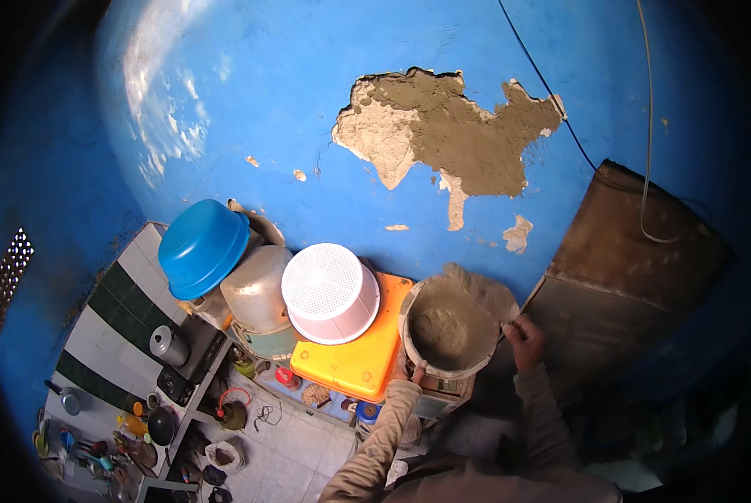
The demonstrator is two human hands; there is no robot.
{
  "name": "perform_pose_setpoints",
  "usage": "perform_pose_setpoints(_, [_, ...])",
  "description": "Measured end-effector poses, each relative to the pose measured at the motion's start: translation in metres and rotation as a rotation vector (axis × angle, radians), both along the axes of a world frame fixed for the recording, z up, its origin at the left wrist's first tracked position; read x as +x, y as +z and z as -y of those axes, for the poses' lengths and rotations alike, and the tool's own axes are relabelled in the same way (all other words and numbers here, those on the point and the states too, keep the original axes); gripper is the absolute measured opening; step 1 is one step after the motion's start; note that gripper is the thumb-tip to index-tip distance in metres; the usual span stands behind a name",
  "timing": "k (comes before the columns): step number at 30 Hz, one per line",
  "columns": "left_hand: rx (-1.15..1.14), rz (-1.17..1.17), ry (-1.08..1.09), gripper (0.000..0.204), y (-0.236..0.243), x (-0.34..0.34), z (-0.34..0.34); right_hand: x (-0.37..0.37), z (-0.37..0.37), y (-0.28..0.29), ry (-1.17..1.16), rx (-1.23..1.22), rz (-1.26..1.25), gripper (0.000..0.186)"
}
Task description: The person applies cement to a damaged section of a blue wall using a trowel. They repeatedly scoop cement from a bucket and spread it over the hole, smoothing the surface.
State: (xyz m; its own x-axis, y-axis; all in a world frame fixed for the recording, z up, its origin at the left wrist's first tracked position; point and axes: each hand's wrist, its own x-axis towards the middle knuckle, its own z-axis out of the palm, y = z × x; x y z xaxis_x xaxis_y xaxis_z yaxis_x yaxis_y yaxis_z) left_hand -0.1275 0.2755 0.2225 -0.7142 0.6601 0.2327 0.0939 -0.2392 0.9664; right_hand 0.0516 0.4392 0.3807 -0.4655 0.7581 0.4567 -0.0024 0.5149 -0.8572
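A round bucket with grey, wet-looking mortar inside stands in front of the blue wall. My left hand grips its near left rim, fingers bent over the edge. At the right side of the rim, my right hand is closed with thumb and fingers together. A flat grey, mortar-smeared piece lies along the bucket's far right edge, close to those fingers; whether they pinch it or the rim I cannot tell. Above, fresh mortar covers much of a broken patch of wall, with bare pale plaster at its left.
Left of the bucket, a white perforated basin sits upside down on an orange lid, beside a metal pot and a blue basin. A brown panel leans at right; cables hang there. Kitchenware crowds the lower left.
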Motion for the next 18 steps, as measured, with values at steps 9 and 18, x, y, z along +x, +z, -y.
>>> perform_pose_setpoints(9, [-0.024,-0.036,0.022,0.058,0.014,0.003,0.002,-0.096,-0.015,0.137,0.305,-0.192,-0.077,0.034])
perform_pose_setpoints(18, [-0.038,-0.076,0.049,0.059,0.014,0.004,0.003,-0.186,-0.113,0.202,0.39,-0.509,0.018,0.027])
